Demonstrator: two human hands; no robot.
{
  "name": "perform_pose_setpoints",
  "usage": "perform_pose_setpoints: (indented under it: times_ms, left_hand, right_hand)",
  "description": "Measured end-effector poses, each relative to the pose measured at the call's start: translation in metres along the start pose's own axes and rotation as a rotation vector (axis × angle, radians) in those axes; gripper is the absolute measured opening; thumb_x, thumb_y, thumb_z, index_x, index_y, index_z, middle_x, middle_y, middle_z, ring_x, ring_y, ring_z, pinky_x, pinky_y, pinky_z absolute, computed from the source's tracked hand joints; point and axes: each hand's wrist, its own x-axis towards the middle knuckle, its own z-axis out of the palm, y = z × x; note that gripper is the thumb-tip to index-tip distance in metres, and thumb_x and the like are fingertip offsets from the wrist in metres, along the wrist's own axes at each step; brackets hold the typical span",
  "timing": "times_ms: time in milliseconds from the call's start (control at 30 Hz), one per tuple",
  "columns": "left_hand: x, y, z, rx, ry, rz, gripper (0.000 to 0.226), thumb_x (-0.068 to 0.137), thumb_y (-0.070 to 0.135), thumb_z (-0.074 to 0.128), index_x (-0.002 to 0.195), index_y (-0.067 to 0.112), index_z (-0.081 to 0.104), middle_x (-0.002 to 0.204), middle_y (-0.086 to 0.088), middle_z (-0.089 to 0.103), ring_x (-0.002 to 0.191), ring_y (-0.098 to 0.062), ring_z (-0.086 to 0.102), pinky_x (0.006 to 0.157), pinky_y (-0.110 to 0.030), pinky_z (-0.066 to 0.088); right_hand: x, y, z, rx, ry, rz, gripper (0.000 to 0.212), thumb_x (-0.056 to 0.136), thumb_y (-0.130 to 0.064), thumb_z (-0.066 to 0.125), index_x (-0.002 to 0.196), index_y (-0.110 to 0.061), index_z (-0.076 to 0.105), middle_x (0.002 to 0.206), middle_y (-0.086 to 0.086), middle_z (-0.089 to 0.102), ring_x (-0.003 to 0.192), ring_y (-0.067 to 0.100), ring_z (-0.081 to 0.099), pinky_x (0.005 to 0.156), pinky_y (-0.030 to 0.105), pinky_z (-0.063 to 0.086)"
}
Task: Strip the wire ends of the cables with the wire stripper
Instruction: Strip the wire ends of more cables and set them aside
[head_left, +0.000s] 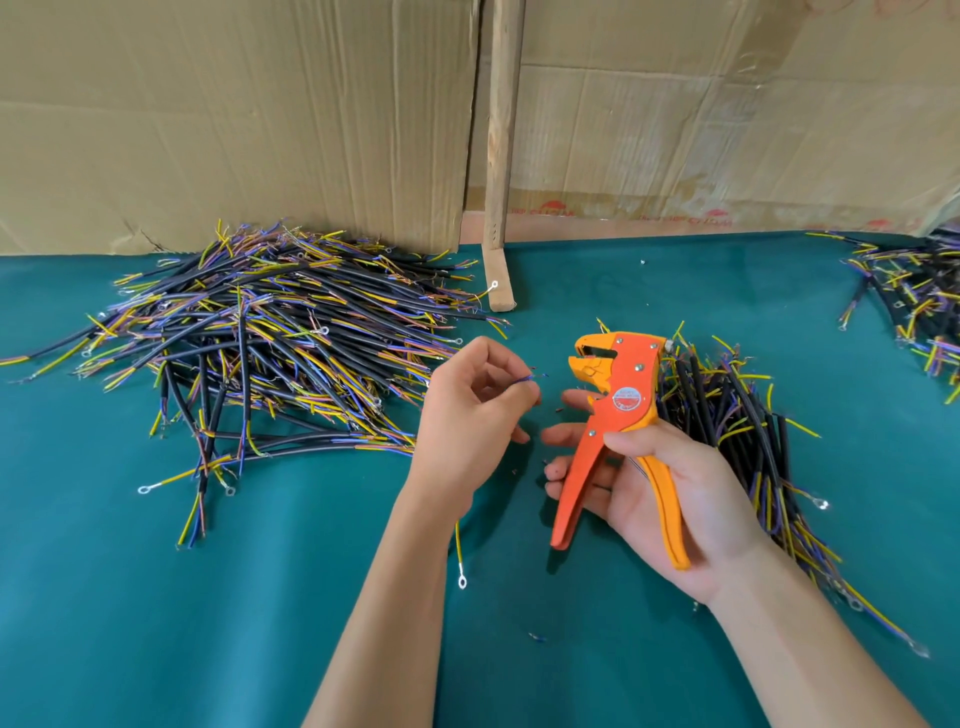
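My right hand (670, 499) holds an orange and yellow wire stripper (615, 415) by its handles, jaws pointing up and left, handles spread apart. My left hand (470, 415) sits just left of the jaws and pinches a cable, whose thin blue wire end (525, 380) sticks out between its fingers. The cable's yellow-green lead with a ring terminal (461, 581) hangs out below my left wrist onto the cloth. The blue wire tip lies a short gap away from the stripper's jaws.
A large heap of black cables (270, 332) with coloured leads lies at the left on the green cloth (156, 623). A second heap (737, 431) lies behind my right hand, a third (914, 301) at the far right. Cardboard sheets (234, 119) and a wooden post (500, 156) stand behind.
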Motion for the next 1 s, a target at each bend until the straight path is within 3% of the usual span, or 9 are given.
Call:
perform_pose_setpoints:
  times_ms: [100,200,300,533,767,1000]
  left_hand:
    - [0.0012,-0.0030,-0.0005,0.001,-0.005,-0.033,0.032,0.087,-0.004,0.059,0.074,0.024,0.062,0.063,0.000,0.064,0.082,-0.041,0.068,0.047,-0.023,0.046]
    - [0.0007,-0.0044,-0.0018,0.002,-0.008,-0.035,0.024,0.088,-0.005,0.060,0.080,0.017,0.061,0.066,0.001,0.067,0.080,-0.040,0.069,0.047,-0.025,0.048]
    - [-0.0012,-0.0044,-0.0023,-0.010,-0.034,-0.032,0.019,0.091,-0.004,0.062,0.084,0.014,0.060,0.069,0.005,0.067,0.079,-0.027,0.075,0.046,-0.025,0.051]
    - [0.0005,-0.0034,-0.0040,-0.001,0.056,0.029,0.020,0.092,-0.002,0.068,0.081,0.015,0.066,0.081,-0.013,0.072,0.077,-0.019,0.075,0.045,-0.022,0.050]
    - [0.0015,-0.0039,-0.0021,0.136,0.130,0.097,0.024,0.090,0.003,0.070,0.089,0.025,0.060,0.078,0.001,0.072,0.071,-0.017,0.071,0.044,-0.025,0.049]
    - [0.0013,-0.0034,-0.0048,0.254,0.103,0.145,0.018,0.085,0.005,0.078,0.080,0.016,0.064,0.075,0.003,0.071,0.072,-0.012,0.069,0.048,-0.032,0.055]
  right_hand:
    - [0.0000,0.0003,0.0004,-0.010,-0.001,0.008,0.062,0.076,-0.009,0.059,0.138,0.002,0.052,0.106,0.032,0.068,0.081,0.041,0.068,0.075,0.047,0.060]
    - [0.0001,0.0002,-0.0003,-0.016,-0.003,0.016,0.063,0.076,-0.008,0.059,0.138,0.002,0.053,0.107,0.032,0.068,0.080,0.041,0.068,0.075,0.047,0.060]
    - [-0.0003,0.0001,-0.0013,-0.018,-0.014,0.025,0.064,0.075,-0.006,0.059,0.138,0.001,0.053,0.110,0.034,0.067,0.081,0.042,0.067,0.076,0.048,0.060]
    - [-0.0007,-0.0003,-0.0042,-0.030,-0.065,0.067,0.059,0.079,0.004,0.054,0.138,0.003,0.049,0.124,0.037,0.064,0.087,0.042,0.071,0.081,0.049,0.060]
    - [-0.0018,-0.0005,-0.0051,-0.064,-0.072,0.131,0.052,0.081,-0.008,0.065,0.130,0.007,0.057,0.124,0.037,0.064,0.089,0.043,0.070,0.082,0.050,0.060]
    - [-0.0010,-0.0009,-0.0058,-0.109,-0.048,0.103,0.047,0.083,-0.008,0.063,0.129,0.002,0.060,0.119,0.036,0.066,0.080,0.038,0.070,0.074,0.045,0.060]
